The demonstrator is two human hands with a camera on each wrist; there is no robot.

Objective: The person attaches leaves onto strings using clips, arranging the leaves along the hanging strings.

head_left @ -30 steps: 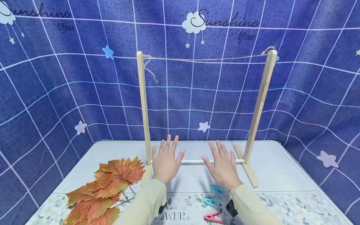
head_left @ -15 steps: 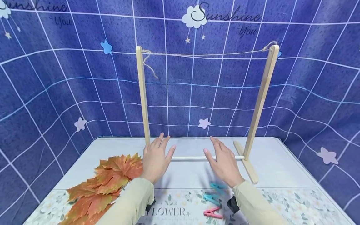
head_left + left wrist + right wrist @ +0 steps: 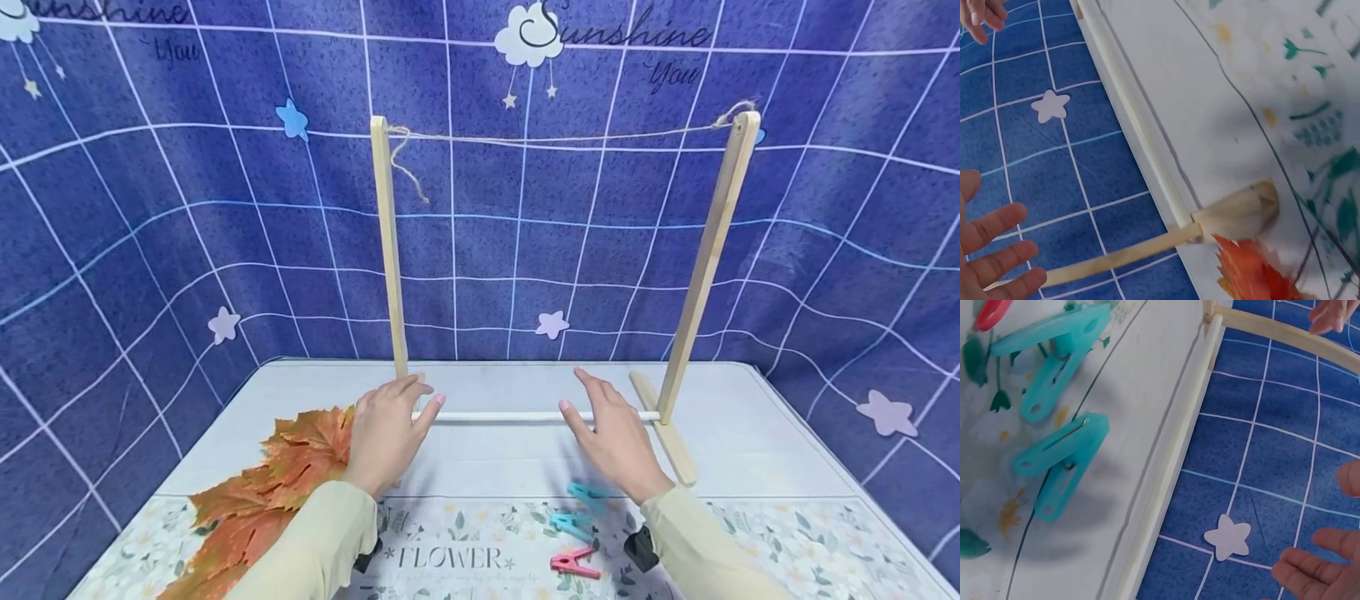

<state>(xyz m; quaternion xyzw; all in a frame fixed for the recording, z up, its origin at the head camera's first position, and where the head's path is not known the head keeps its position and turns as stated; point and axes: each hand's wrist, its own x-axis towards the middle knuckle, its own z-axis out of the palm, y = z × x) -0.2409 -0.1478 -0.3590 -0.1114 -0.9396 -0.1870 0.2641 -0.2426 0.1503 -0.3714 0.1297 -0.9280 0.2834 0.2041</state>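
My left hand (image 3: 387,431) hovers over the left end of a wooden frame, with relaxed fingers and nothing in them. In the left wrist view its fingers (image 3: 1004,253) are spread apart. My right hand (image 3: 617,435) is held in the air left of the frame's right post (image 3: 705,275), holding nothing. Between the posts, a white rod (image 3: 495,416) runs low and a thin twine (image 3: 555,139) is strung across the top. Orange maple leaves (image 3: 258,508) lie beside my left forearm. Two teal clothespins (image 3: 1063,462) and a pink clothespin (image 3: 575,562) lie near my right wrist.
The left post (image 3: 390,250) rises behind my left hand, and a loose twine end (image 3: 408,175) hangs from its top. The frame's right foot (image 3: 675,454) rests on the white table (image 3: 757,442). A blue gridded cloth (image 3: 480,242) surrounds the table's back and sides.
My left hand has moved left, away from the rod's middle and over the frame's left end. The right hand has shifted slightly to the right in view. Leaves and clothespins stay in place.
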